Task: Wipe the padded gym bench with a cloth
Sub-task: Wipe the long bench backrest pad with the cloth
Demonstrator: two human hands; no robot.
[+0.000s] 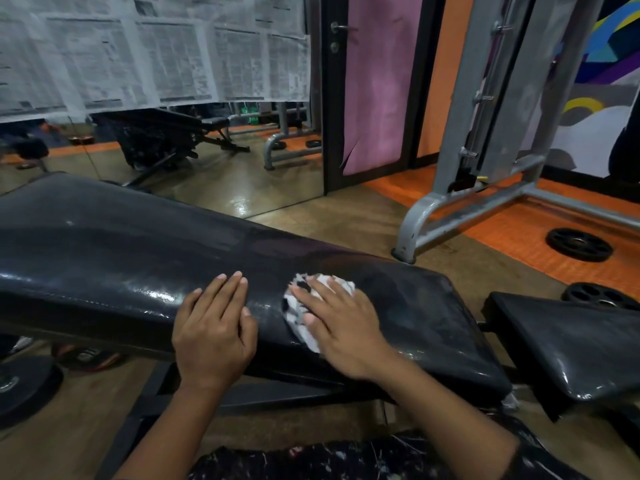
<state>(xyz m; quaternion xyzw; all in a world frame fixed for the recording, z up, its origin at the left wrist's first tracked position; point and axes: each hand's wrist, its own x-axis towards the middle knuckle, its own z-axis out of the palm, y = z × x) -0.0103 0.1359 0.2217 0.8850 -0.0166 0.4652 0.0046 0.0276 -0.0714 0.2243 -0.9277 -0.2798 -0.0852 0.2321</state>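
The floor is glossy tan, bordered by bright orange matting (540, 233) on the right and far side. At the far left a wall mirror (194, 157) has sheets of grey newspaper (149, 50) taped over its upper part; its lower strip reflects benches and frames. Right of the mirror stands a dark-framed door with a pink panel (377, 81), then an orange wall, then a grey steel rack frame (485, 140) in front of a colourful painted mural (602, 57).

In the near left corner a black weight plate (24, 386) lies flat on the floor. The long black padded gym bench (114, 244) runs from the left edge across the middle of the scene, its vinyl shiny and streaked with damp patches. The left hand (214, 334) rests flat on the near edge of this pad, fingers straight and close together, holding nothing. Just to its right, the right hand (343, 327) presses a crumpled white cloth with dark markings (294, 306) onto the pad, fingers spread flat over it, so the cloth shows mostly at the hand's left side and far beyond the fingertips. A second, smaller black seat pad (568, 344) sits apart to the right of the long one. Two more black weight plates lie on the floor at the right: one (579, 244) on the orange matting, another (595, 295) just behind the seat pad.

Counted: two hands, one cloth, two pads, three plates outside the mirror.
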